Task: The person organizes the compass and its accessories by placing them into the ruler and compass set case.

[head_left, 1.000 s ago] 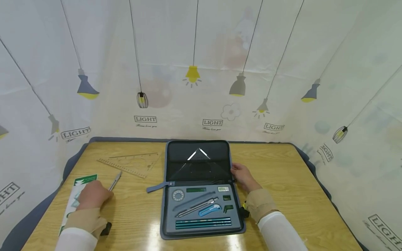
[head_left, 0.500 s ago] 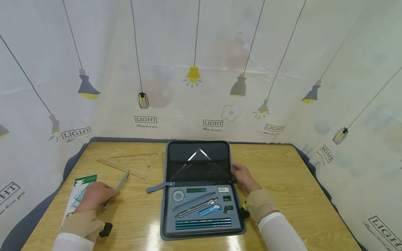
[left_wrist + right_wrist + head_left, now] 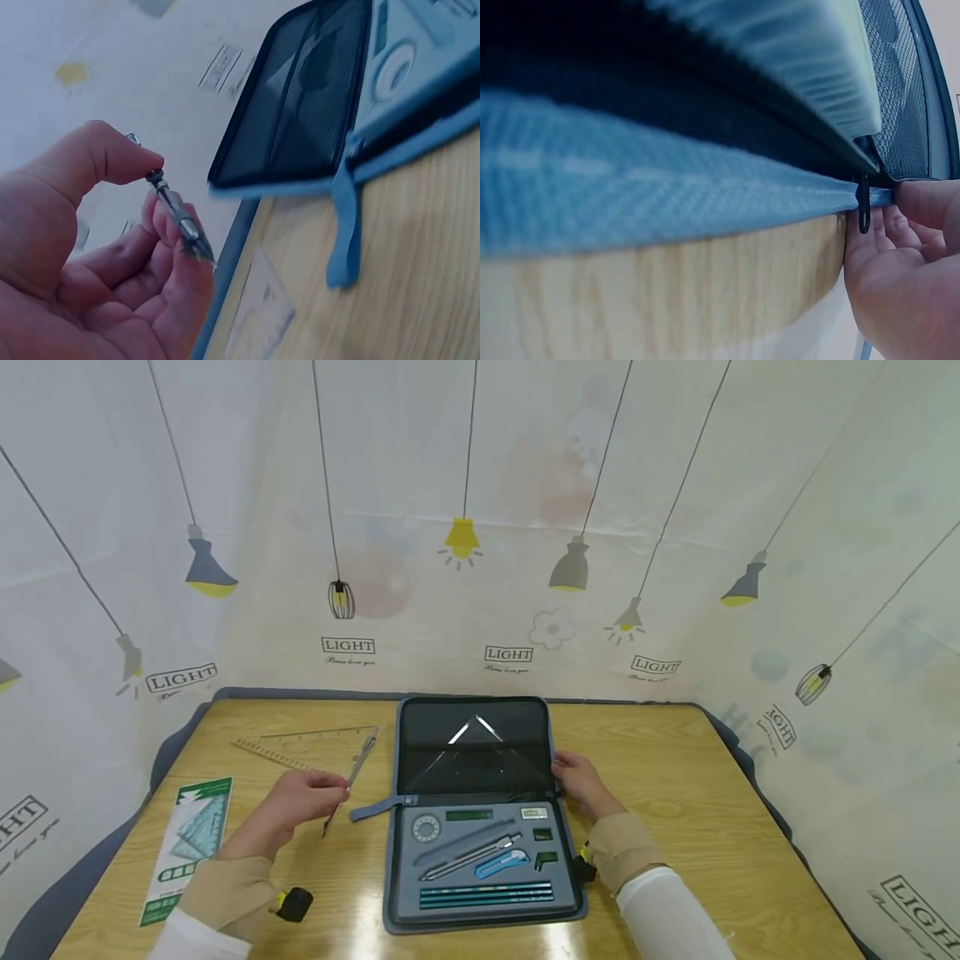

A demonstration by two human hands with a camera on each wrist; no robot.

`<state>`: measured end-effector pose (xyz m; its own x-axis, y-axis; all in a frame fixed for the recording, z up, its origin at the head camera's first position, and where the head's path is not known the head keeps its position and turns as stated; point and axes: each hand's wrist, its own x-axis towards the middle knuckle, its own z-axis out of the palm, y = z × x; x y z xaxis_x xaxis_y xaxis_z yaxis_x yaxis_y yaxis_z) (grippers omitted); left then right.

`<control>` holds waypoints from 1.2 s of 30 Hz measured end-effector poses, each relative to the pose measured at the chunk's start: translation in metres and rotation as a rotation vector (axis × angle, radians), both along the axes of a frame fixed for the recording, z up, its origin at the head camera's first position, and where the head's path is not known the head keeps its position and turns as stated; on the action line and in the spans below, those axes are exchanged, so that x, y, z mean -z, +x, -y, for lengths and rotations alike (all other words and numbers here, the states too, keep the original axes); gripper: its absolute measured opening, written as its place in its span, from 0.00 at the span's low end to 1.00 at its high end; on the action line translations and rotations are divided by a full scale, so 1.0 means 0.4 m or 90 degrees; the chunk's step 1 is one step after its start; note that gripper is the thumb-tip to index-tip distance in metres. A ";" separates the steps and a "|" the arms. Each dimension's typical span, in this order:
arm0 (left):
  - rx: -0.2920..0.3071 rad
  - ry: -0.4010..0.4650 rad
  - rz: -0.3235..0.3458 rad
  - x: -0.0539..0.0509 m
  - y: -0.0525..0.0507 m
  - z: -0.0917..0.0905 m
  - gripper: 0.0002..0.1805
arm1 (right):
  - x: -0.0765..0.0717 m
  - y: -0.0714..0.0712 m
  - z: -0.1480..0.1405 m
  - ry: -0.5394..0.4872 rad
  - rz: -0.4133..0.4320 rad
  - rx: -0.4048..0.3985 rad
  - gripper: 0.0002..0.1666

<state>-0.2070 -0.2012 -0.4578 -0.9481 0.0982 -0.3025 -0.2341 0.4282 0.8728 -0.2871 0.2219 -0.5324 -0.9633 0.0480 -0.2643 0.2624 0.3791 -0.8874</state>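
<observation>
My left hand (image 3: 303, 802) pinches a slim silver drawing compass (image 3: 362, 758) between thumb and fingers, above the table left of the case. In the left wrist view the metal compass (image 3: 178, 210) lies across the fingertips. A blue-grey zip case (image 3: 390, 877) lies spread out, its lid leaning back and holding a clear set square behind mesh. My right hand (image 3: 585, 783) grips the case's right edge near the hinge; the right wrist view shows the thumb over the fabric, beside a black zip pull (image 3: 865, 206). In the grey tray, a long groove (image 3: 462, 841) is bare above another silver compass (image 3: 468, 857).
The tray also bears a blue cutter (image 3: 502, 862), green pencils (image 3: 486, 894), an eraser (image 3: 533, 812) and a round protractor (image 3: 425, 827). A clear set square (image 3: 285, 756) lies at the back left, a green-and-white packet (image 3: 187, 843) at the left. A strap (image 3: 371, 810) sticks out leftward.
My left hand has lifted off the packet and moved right toward the case, carrying the compass with it. The right hand and the case have stayed in place.
</observation>
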 end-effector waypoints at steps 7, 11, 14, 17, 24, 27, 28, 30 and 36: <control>0.022 -0.067 -0.090 0.003 -0.003 -0.142 0.09 | 0.003 -0.004 0.002 0.007 -0.003 0.001 0.24; 0.051 -0.111 -0.139 0.018 -0.003 -0.209 0.05 | 0.004 -0.004 0.002 0.007 0.001 0.004 0.24; 0.084 -0.123 -0.165 0.034 0.001 -0.253 0.05 | 0.005 -0.005 0.001 0.007 0.006 0.008 0.25; 0.125 -0.121 -0.177 0.053 0.007 -0.291 0.05 | 0.004 -0.005 0.001 0.011 0.009 0.006 0.25; 0.211 -0.127 -0.144 0.089 0.023 -0.342 0.04 | -0.006 -0.001 0.003 0.010 0.026 0.008 0.25; 0.212 -0.148 -0.135 0.096 0.024 -0.352 0.04 | -0.005 -0.001 0.003 0.012 0.022 0.003 0.25; 0.209 -0.157 -0.136 0.097 0.024 -0.355 0.04 | -0.004 -0.001 0.003 0.012 0.020 0.001 0.25; 0.206 -0.180 -0.140 0.100 0.023 -0.362 0.03 | -0.002 -0.001 0.002 0.007 0.016 0.002 0.25; 0.203 -0.260 -0.155 0.102 0.021 -0.379 0.06 | -0.001 -0.002 0.001 -0.002 0.008 -0.002 0.25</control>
<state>-0.1987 -0.0497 -0.4985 -0.9378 0.3118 -0.1526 0.1492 0.7590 0.6338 -0.2880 0.2214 -0.5320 -0.9599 0.0447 -0.2767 0.2727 0.3772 -0.8851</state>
